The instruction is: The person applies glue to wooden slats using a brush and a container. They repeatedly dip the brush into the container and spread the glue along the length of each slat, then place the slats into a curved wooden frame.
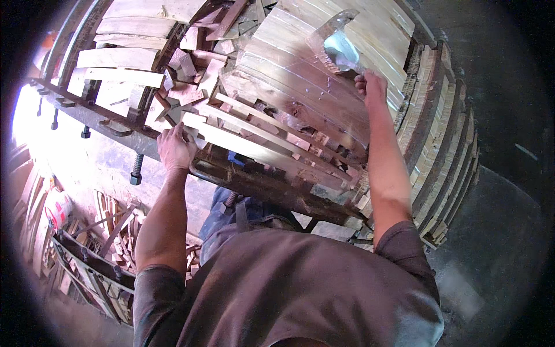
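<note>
My left hand (176,147) is at the near edge of a metal frame, its fingers closed on the left end of a pale wooden strip (243,141). Beyond that strip, more narrow strips lie side by side, with gaps between them. My right hand (373,88) reaches farther out, closed on a scoop-like container (342,49) with a brownish rim and a whitish-blue inside. It is over a wide panel of edge-to-edge boards (324,98), with white drops and pale lines on its surface. The container's exact kind and its handle are hard to make out.
Scrap wood blocks (185,66) lie between the panel and another rack of boards (118,58). Bolts (136,169) stick out below the dark metal rail (260,188). Layered boards (439,139) stand at the right. A bin of offcuts (95,272) is at lower left.
</note>
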### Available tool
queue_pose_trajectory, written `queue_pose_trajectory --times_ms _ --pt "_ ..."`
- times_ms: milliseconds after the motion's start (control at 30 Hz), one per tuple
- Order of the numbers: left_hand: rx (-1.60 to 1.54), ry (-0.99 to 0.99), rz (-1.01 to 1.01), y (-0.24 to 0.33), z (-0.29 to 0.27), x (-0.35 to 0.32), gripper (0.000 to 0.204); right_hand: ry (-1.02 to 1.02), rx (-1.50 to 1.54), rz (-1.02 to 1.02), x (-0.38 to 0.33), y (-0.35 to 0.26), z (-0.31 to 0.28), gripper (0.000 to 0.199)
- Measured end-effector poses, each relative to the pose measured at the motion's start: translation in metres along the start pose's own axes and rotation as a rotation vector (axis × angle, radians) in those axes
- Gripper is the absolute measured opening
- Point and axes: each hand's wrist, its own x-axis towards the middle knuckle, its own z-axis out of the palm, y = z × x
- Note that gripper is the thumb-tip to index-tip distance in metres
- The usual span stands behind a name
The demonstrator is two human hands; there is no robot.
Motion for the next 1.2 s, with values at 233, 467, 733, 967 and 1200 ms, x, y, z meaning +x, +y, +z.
queue_pose_trajectory --times_ms 233,467,733,967,1200 --pt "-0.004 -0.029 -0.039 0.000 -0.004 -0.003 0.032 0.006 0.513 0.249 -0.025 0.032 -0.015 0.015" --pt "-0.028 -0.017 -0.048 0.002 -0.009 -0.004 0.033 -0.104 0.698 0.372 -0.079 0.056 -0.015 0.014" --pt "-0.049 0.066 -0.032 0.005 -0.013 -0.007 0.034 -0.334 0.656 0.361 -0.161 0.045 0.093 0.023" --pt "-0.042 -0.034 -0.076 0.000 -0.007 -0.005 0.042 -0.199 0.010 -0.168 -0.187 0.029 0.187 0.017" --pt "-0.059 0.025 -0.060 -0.001 -0.003 -0.006 0.037 -0.107 -0.274 -0.380 -0.206 0.013 0.187 0.017"
